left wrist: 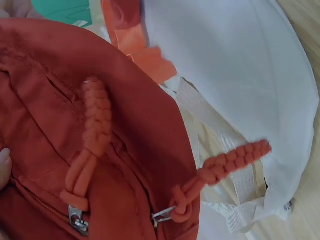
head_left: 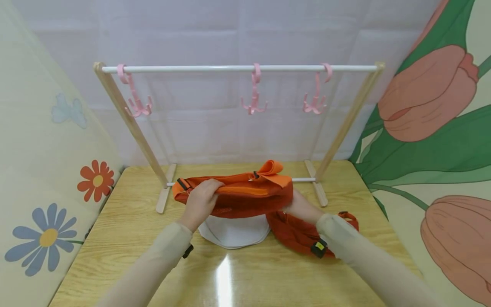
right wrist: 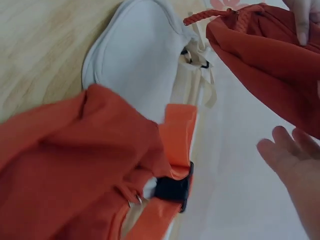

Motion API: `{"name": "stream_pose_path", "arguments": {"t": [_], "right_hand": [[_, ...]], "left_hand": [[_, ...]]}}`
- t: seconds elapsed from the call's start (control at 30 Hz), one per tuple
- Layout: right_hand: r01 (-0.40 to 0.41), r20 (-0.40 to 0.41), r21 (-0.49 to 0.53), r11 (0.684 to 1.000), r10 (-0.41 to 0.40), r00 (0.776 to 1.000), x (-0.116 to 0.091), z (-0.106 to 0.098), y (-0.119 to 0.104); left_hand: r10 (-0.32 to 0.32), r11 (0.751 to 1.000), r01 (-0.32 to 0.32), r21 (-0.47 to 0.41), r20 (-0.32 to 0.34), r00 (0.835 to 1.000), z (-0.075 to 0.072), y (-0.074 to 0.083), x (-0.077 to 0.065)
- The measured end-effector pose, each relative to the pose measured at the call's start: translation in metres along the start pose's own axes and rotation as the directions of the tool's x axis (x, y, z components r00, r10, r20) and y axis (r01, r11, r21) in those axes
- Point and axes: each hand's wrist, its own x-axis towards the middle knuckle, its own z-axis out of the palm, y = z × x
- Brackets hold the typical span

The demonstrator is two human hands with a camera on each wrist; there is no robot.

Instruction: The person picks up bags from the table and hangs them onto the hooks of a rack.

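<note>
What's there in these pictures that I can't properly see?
Grip of the right hand: in the head view, the raised red bag hides most of its fingers; the right wrist view's right edge cuts the hand off.
Far side of the white bag: behind the raised red bag, head view.
Part of the lower red bag: covered by the right sleeve, head view.
Small mark on the raised red bag: too small to read, head view.

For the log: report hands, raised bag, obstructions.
Left hand gripping red bag, raised. Right hand near its edge, fingers extended. White bag and second red bag below, possibly crowding.
</note>
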Motion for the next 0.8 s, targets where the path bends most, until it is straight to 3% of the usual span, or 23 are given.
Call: {"name": "stream_pose_path", "arguments": {"t": [0.2,0.4,0.5,0.8], "right_hand": [[0.013,0.144,0.117,0.993,-0.03,0.989,-0.003,-0.013,-0.008],[0.015,0.249,0.231,0.973,-0.074,0.966,-0.004,-0.026,-0.019],[-0.002,0.251,0.245,0.97,-0.061,0.966,-0.003,-0.031,-0.025],[0.007,0.152,0.099,0.995,-0.023,0.988,0.004,-0.035,-0.043]], "left_hand": [[-0.006,1.0,0.006,0.009,0.011,1.0,-0.005,-0.001,0.003],[0.027,0.999,-0.027,0.045,-0.014,1.0,-0.005,-0.003,0.003],[0.043,0.996,-0.042,0.079,-0.012,0.999,-0.003,-0.005,0.003],[0.02,0.991,-0.027,0.128,0.057,0.998,-0.001,-0.002,0.003]]}}
